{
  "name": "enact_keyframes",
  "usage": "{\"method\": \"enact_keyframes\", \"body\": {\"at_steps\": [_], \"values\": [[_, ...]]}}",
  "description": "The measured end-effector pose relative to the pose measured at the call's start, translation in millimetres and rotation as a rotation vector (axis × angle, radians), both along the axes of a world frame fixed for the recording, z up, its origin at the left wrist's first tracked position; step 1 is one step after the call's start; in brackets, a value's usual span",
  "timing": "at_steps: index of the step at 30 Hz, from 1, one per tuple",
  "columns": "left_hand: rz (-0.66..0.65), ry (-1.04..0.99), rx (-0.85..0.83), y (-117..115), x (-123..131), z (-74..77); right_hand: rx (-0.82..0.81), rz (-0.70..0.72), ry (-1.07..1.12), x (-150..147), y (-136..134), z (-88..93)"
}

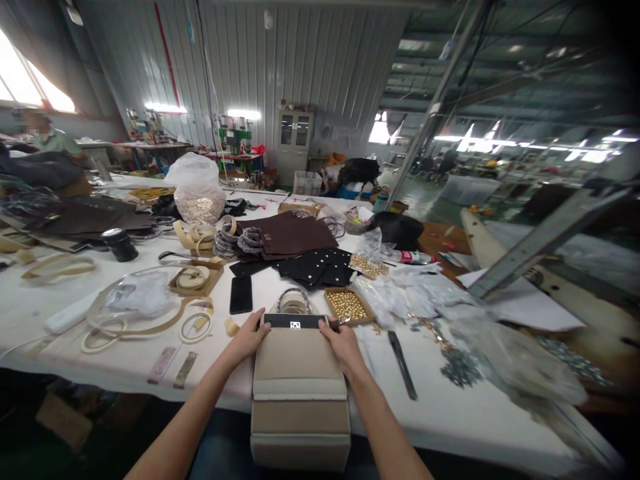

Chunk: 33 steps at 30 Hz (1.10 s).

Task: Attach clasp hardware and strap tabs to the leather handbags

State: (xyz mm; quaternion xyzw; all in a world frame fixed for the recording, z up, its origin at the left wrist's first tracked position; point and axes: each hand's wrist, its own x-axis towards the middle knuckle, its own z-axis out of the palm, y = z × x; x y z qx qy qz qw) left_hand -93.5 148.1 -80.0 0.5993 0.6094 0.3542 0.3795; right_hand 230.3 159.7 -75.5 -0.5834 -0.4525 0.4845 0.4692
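A beige handbag (299, 393) lies over the near edge of the white table (450, 413), its far end a black strip with a small metal clasp (294, 324). My left hand (249, 338) grips the bag's far left corner with fingers curled round it. My right hand (341, 341) grips the far right corner the same way. Just beyond the bag lie a roll of beige tape (293, 303) and a tray of gold studs (347, 305).
A black phone (241, 294) lies left of the tape roll. Dark fabric pieces (310, 267), brown leather (295, 233), beige strap coils (193, 277), plastic bags (400, 287) and a black tool (402, 364) crowd the table. A person sits far left (47, 137).
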Motion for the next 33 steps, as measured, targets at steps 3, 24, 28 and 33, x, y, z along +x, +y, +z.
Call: {"method": "enact_keyframes", "body": {"at_steps": [3,24,28,33], "values": [[0.021,-0.084,-0.064,4,-1,7.5,0.01,-0.006,-0.006,-2,-7,-1.7],[-0.007,-0.159,-0.203,-1,-4,32.0,-0.044,-0.088,-0.025,-8,-59,-3.3],[-0.001,-0.198,-0.213,0,-4,26.3,0.022,-0.073,-0.08,-8,-41,7.8],[0.031,-0.116,-0.181,1,-3,21.1,-0.038,-0.042,-0.057,-6,-23,6.5]]}}
